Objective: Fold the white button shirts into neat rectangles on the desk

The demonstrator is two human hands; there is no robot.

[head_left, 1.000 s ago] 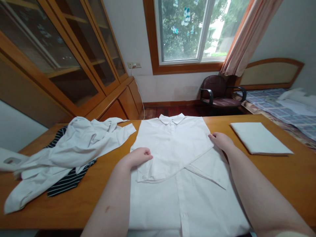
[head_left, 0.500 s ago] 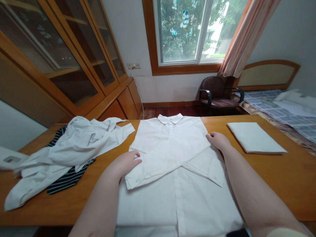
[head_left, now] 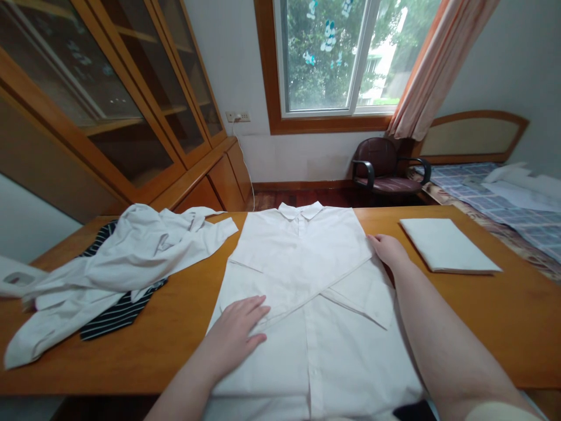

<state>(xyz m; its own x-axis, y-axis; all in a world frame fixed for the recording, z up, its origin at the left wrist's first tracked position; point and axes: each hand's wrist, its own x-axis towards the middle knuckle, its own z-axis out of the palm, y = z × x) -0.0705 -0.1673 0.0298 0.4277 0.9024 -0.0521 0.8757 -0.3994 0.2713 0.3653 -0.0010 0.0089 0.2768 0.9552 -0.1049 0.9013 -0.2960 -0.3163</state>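
A white collared shirt (head_left: 302, 251) lies flat on the wooden table (head_left: 184, 327), collar toward the window, both sleeves folded across it so they cross in the middle. My left hand (head_left: 239, 330) lies flat with fingers stretched out on the end of the sleeve at the shirt's left side. My right hand (head_left: 386, 248) rests on the shirt's right edge near the shoulder fold, fingers curled down onto the cloth.
A crumpled white garment (head_left: 118, 263) lies over a black striped one (head_left: 116, 310) at the table's left. A folded white cloth (head_left: 447, 254) sits at the right. Beyond the table stand a dark armchair (head_left: 385, 169), a bed (head_left: 504, 199) and glass-door cabinets (head_left: 109, 99).
My left hand has drawn the sleeve end down and to the left, then opened from a closed grip to lie flat on it. My right hand has stayed put.
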